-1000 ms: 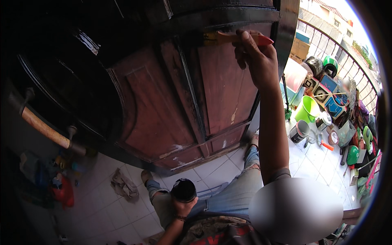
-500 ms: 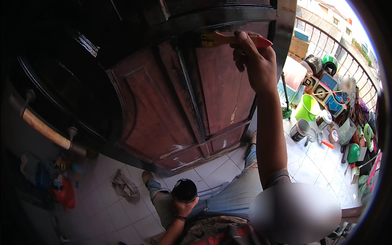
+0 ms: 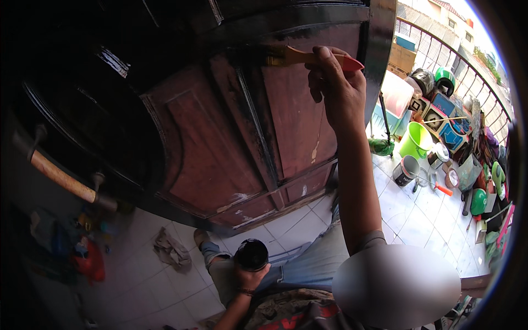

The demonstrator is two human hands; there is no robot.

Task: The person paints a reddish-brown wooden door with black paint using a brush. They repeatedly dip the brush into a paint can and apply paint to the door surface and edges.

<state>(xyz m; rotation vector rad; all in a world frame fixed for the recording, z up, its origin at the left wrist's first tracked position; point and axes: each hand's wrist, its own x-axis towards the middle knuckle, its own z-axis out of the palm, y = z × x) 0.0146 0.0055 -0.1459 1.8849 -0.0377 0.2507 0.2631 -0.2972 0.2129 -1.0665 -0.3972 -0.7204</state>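
Observation:
My right hand is closed round the handle of a paintbrush, which has a wooden handle with a red end. Its bristle end points left and meets the dark, black-painted part of a wooden door near the top of a reddish-brown panel. Whether the bristles press on the surface is hard to tell in the shadow. Low in front of my body, my left hand grips a small round container of black paint, its open top facing up. Glossy black covers the door's upper part and frame; lower panels are brown with pale patches.
A long door handle juts out at left. A crumpled cloth lies on the white tiled floor. To the right stand a lime-green bucket, a paint can, an orange-handled tool, helmets and boxes beside a railing.
My right hand and the paintbrush have shifted slightly left and down along the door. The paint container in my left hand stays nearly in place.

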